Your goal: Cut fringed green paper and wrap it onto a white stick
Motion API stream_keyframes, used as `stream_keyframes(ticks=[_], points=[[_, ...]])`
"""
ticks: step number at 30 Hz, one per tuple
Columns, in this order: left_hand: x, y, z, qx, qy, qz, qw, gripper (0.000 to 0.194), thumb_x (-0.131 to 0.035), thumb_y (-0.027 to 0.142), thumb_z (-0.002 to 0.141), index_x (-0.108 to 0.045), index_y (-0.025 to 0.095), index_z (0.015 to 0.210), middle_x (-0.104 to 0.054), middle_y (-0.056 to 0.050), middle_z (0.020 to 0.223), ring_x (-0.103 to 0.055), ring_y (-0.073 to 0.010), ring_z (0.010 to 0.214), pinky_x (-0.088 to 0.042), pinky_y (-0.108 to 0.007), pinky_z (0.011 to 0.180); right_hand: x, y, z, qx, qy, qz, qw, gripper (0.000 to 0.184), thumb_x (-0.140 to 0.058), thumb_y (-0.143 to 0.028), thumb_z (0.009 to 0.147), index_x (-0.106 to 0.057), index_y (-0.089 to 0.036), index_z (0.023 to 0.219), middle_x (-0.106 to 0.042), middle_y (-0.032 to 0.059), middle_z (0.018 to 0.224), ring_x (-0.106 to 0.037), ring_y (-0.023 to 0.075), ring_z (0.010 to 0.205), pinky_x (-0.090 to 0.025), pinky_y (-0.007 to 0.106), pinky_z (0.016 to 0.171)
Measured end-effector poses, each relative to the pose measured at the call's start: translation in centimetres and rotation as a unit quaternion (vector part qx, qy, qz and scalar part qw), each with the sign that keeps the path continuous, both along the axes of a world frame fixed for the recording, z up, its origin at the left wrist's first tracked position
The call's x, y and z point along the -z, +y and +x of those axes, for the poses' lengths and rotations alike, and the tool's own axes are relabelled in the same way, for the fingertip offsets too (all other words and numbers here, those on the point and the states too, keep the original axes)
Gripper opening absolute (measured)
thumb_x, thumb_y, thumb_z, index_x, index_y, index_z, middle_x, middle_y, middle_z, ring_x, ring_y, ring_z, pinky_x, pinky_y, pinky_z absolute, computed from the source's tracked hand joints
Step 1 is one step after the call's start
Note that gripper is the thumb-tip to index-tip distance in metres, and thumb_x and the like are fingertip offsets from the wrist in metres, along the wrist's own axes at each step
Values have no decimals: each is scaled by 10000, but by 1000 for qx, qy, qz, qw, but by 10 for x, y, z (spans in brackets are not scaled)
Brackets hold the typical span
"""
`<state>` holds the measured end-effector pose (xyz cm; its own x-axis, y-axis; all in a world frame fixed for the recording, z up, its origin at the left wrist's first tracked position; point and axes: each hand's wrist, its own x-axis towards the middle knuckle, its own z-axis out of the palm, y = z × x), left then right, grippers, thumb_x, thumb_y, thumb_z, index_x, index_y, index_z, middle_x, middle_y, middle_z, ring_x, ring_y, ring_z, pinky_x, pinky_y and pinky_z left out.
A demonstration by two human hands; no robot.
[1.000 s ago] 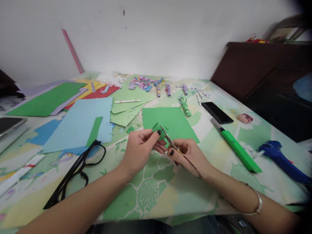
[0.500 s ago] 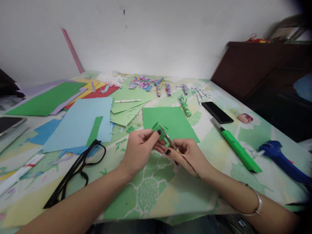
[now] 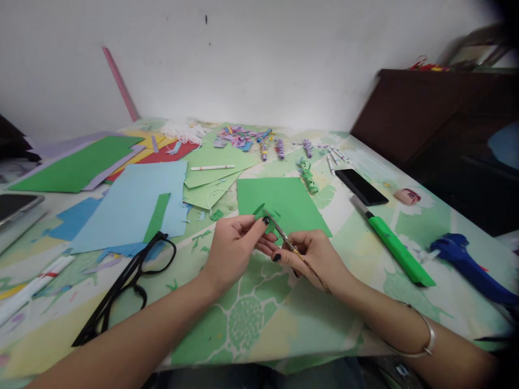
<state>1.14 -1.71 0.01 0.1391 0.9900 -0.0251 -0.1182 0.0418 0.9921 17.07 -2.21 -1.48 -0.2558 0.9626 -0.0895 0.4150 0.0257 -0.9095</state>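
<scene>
Between thumb and fingers, my left hand (image 3: pixel 239 243) pinches a small piece of green paper (image 3: pixel 259 208). Slim metal scissors (image 3: pixel 290 244) are gripped in my right hand (image 3: pixel 314 256), their blades pointing up and left against that piece. How far the blades are apart is hard to make out. Just beyond both hands lies a square green sheet (image 3: pixel 279 194), flat on the patterned tablecloth (image 3: pixel 284 335). Small green scraps (image 3: pixel 198 237) are scattered left of my left hand.
Black glasses (image 3: pixel 138 275) and a light blue sheet (image 3: pixel 130 200) lie left. A phone (image 3: pixel 362 187), a green cutter (image 3: pixel 397 248) and a blue tool (image 3: pixel 470 265) lie right. At the back are paper scraps (image 3: pixel 237 138) and a curled green paper roll (image 3: pixel 308 177).
The scissors and my right hand have shifted very slightly left, and the blades sit a little differently on the green piece. My left hand stays nearly still.
</scene>
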Motion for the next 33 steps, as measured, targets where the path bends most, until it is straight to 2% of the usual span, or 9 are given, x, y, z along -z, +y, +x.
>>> stream_keyframes(ticks=[10,16,25,33], points=[[0,1,0,-1,-14,0,1000,252,-594,194,807,-590,113,568,-679,-32,544,-645,-116,468,-542,-169,491,0,0,0,5,6,0,1000,471,-736,-486,615,-418,-167,475,-352,-64,426,-324,60,421,-205,198,399],[-1,1,1,-17,-17,14,1000,217,-600,181,796,-630,103,596,-681,-28,563,-650,-118,484,-551,-178,507,-5,0,-1,11,31,-28,999,483,-738,-502,602,-413,-171,465,-378,-61,395,-328,51,374,-195,196,372],[0,1,0,-18,-22,16,999,237,-609,188,788,-618,113,564,-667,-23,513,-657,-137,476,-554,-184,499,-5,-1,3,-62,112,-27,991,504,-624,-627,680,-497,-144,608,-368,-64,464,-328,48,390,-215,191,372],[-1,1,0,-14,-23,12,1000,247,-605,185,792,-612,113,556,-669,-24,516,-652,-129,474,-551,-174,502,-4,-2,4,-71,119,-28,990,512,-618,-630,693,-487,-143,610,-366,-63,480,-328,45,398,-232,186,369]])
